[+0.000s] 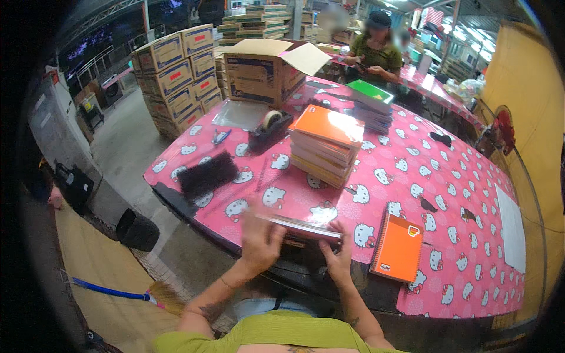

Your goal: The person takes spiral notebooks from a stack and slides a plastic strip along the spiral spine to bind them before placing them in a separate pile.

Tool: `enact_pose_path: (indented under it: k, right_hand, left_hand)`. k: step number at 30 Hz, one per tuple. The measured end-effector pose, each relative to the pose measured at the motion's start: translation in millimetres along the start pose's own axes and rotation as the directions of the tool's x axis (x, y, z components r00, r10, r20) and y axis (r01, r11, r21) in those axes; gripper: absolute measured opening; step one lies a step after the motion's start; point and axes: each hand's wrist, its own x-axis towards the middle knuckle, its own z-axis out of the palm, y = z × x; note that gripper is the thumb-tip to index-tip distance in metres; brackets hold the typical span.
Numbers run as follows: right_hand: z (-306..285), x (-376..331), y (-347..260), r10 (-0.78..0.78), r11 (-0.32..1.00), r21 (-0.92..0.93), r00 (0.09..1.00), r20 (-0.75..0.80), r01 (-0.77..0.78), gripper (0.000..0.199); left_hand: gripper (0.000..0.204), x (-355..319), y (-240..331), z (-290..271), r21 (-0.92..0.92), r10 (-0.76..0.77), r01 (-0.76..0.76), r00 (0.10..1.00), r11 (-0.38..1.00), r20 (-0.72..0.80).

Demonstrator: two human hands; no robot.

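Note:
My left hand (259, 240) and my right hand (337, 259) hold a thin stack of notebooks (300, 226) edge-on at the near edge of the pink patterned table (447, 194); the stack is blurred by motion. My left hand grips its left end from above, my right hand supports its right end from below. An orange spiral notebook (398, 247) lies flat just to the right of my right hand. Behind my hands stands a pile of notebooks with an orange top cover (325, 144).
A black tape dispenser (269, 128), a black brush (207, 175) and an open cardboard box (262, 70) sit on the table's left and far side. A green-topped notebook stack (371, 103) stands further back, near a person in green (376, 53). Stacked cartons (176, 76) are at left; a broom (126, 294) lies on the floor.

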Motion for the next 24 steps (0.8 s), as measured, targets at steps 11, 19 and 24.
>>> enact_pose_path:
  k: [11,19,24]
  right_hand:
    - [-40.4,1.1,13.0,0.091,0.983,0.154,0.993,0.071,-0.101,0.053]
    - [-32.1,12.1,-44.1,-0.316,0.897,-0.345,0.946,-0.067,0.276,0.065]
    - [28.2,25.7,-116.3,-0.435,0.510,-0.596,0.784,0.444,0.620,0.034]
  left_hand:
    - [0.028,89.0,-178.9,110.9,0.157,-0.347,0.346,0.938,0.925,-0.023]
    - [0.034,142.4,-153.5,108.3,-0.096,-0.253,0.238,0.946,0.967,-0.203]
    - [0.023,96.5,-58.7,6.5,-0.244,0.061,-0.076,0.996,0.967,-0.072]
